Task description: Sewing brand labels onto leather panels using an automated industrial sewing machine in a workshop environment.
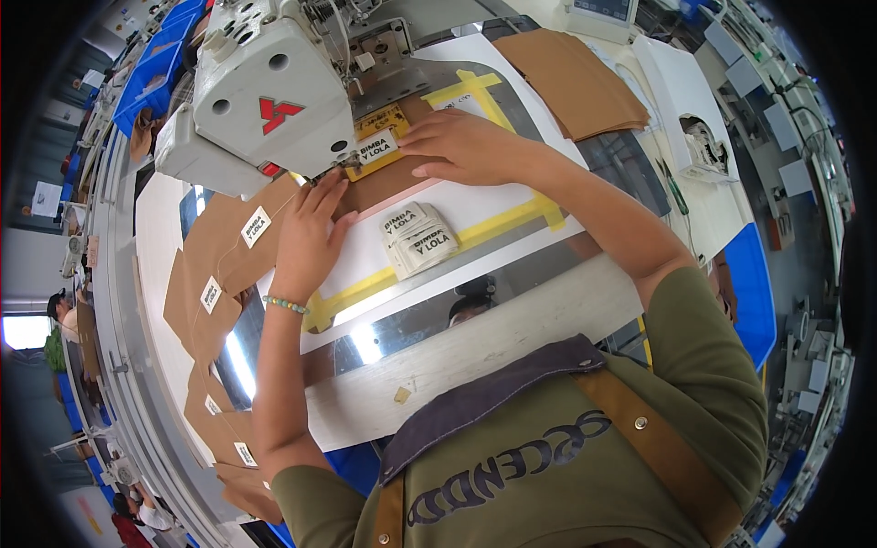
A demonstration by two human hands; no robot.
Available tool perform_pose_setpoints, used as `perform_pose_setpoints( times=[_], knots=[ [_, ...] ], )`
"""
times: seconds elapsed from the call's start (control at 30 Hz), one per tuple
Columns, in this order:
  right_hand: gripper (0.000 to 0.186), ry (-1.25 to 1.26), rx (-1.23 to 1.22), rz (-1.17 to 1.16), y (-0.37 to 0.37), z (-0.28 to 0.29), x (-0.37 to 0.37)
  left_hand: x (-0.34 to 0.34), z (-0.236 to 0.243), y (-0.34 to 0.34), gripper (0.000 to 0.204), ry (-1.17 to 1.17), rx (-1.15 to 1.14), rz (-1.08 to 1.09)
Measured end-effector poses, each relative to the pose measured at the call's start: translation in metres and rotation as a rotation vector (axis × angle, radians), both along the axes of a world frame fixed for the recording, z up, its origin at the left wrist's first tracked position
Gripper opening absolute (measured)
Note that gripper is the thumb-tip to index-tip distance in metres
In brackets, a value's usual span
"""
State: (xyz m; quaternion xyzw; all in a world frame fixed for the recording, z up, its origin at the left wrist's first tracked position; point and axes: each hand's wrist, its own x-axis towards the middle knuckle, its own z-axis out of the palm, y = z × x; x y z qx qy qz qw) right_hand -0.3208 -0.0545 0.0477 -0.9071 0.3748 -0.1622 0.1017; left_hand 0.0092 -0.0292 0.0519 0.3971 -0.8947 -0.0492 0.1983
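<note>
My left hand (311,226) lies with its fingers stretched out beside the needle area of a white sewing machine (256,100), on the edge of a brown fabric piece. From the other side my right hand (475,151) reaches in, thumb and fingers apart, its fingertips at the right edge of a yellow template (364,171). Framed by that template is a white printed label (376,146) on a brown piece (393,183). Between my hands and nearer to me, a pile of white labels (416,239) rests on a white sheet edged with yellow tape (484,235).
Brown pieces with sewn labels (208,297) trail down the left side, linked by thread. A stack of brown pieces (575,82) lies at the back right, near a white box (685,110) and thread snips (674,187). Blue bins (749,292) stand at the right and far left.
</note>
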Motion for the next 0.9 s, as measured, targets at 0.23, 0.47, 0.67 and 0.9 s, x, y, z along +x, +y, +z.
perform_pose_setpoints(
  times=[0.23, 0.47, 0.67, 0.9],
  knots=[
    [0.034, -0.303, -0.092, -0.217, -0.022, -0.008, -0.032, -0.002, 0.0, -0.002, 0.051, -0.009, -0.024, -0.004],
    [0.032, -0.479, -0.037, -0.372, -0.032, -0.017, -0.055, -0.009, -0.006, -0.004, 0.05, 0.0, -0.016, -0.042],
    [0.03, -0.385, -0.077, -0.316, -0.034, -0.023, -0.058, -0.012, -0.01, -0.007, 0.041, -0.018, -0.006, -0.026],
    [0.025, -0.394, -0.036, -0.287, -0.036, -0.029, -0.061, -0.011, -0.006, -0.011, 0.038, -0.011, 0.045, -0.022]
  ],
)
